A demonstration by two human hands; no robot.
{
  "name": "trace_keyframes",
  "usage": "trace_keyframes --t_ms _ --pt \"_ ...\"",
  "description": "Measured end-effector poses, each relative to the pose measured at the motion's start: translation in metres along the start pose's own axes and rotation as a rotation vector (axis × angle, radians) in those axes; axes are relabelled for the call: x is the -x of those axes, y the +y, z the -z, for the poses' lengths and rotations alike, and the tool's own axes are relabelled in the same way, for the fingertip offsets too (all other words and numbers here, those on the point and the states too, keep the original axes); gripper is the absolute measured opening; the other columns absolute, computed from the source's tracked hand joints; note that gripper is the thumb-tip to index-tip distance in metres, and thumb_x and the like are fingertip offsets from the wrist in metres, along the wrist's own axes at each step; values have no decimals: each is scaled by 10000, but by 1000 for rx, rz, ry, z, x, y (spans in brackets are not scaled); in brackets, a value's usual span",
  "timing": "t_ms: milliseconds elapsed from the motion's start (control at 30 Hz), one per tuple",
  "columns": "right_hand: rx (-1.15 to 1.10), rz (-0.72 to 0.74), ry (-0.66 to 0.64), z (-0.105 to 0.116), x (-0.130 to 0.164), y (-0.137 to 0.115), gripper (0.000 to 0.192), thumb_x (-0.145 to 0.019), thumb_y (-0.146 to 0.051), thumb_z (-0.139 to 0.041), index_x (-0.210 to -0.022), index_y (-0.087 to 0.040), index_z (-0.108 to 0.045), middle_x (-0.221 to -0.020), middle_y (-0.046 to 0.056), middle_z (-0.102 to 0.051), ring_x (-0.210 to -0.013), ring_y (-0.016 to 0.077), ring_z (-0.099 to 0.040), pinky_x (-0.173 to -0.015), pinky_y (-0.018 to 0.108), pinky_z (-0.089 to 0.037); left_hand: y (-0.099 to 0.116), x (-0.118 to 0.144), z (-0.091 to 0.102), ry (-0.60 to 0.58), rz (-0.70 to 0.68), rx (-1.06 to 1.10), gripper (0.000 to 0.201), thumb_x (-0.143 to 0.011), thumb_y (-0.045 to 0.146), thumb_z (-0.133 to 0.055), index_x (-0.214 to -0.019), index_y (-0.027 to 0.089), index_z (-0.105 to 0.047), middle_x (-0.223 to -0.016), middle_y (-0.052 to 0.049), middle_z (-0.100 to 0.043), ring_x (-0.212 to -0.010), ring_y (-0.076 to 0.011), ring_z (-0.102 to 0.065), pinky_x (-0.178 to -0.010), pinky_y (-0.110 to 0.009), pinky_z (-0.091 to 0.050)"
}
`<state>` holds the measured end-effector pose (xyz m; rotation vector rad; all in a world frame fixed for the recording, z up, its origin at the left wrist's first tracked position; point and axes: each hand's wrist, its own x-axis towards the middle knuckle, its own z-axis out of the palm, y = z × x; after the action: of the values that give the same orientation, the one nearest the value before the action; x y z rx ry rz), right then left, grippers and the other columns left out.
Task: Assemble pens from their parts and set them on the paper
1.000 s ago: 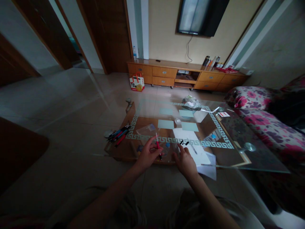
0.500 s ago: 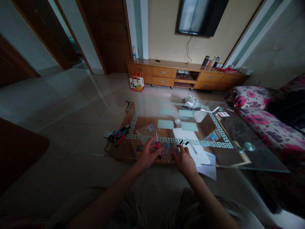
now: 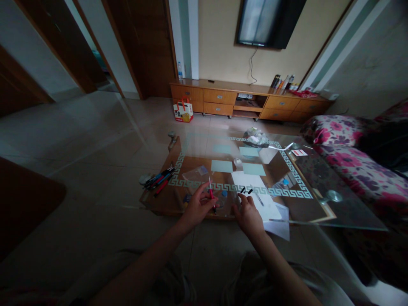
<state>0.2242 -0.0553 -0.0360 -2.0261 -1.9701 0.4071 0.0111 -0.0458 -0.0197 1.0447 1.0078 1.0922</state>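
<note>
My left hand [image 3: 198, 208] fingers pinch a red pen [image 3: 211, 195] upright at the near bench [image 3: 318, 212] edge. My right hand [image 3: 247, 216] rests on the glass, fingers loose, holding nothing, near 2 black caps [image 3: 245, 191] on white paper [image 3: 255, 195].

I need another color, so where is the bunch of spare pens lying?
In the head view, the bunch of pens lies at the near left corner of the glass table, left of the left hand, which holds a red pen.

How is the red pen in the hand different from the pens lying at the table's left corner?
The red pen is alone, gripped nearly upright in the left hand; the bundle of pens lies flat on the glass table, untouched. The held pen is red; the bundle mixes black, blue and red. All are slim pens.
</note>
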Motion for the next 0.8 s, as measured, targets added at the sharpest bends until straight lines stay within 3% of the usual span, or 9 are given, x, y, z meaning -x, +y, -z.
trace_keyframes --t_ms 300,533,633,800 --pt "-50 14 36 4 0 -1 214 -937 -272 -516 -1116 -182 -590 -1104 100 -581 -881 204 -636 -762 295 -443 3 1 -2 10 6 14 749 -810 354 -742 -1456 235 -384 -929 -48 -676 -791 -203 -725 -743 -346 -586" --pt "-55 154 -73 4 1 -6 385 -964 -244 -492 -1340 -276 -567 -1158 82 -564 -892 180 -648 -793 272 -473 -1 -1 -1 -1 -10 31 727 -820 330 -737 -1449 234 -387 -926 -40 -672 -795 -196 -722 -741 -332 -589" --pt "-23 241 -119 2 3 -10 366 -982 -250 -472 -1319 -310 -601 -1141 75 -561 -874 170 -651 -782 265 -481 -1 -1 -2 2 -1 26 731 -820 328 -735 -1454 238 -381 -934 -38 -674 -803 -195 -722 -748 -330 -592" --pt "-16 245 -107 1 3 -9 348 -986 -283 -484 -1308 -290 -615 -1140 82 -561 -856 170 -652 -779 266 -493 0 -1 -2 0 6 16 724 -825 328 -725 -1454 241 -378 -950 -46 -677 -795 -199 -722 -723 -336 -598"
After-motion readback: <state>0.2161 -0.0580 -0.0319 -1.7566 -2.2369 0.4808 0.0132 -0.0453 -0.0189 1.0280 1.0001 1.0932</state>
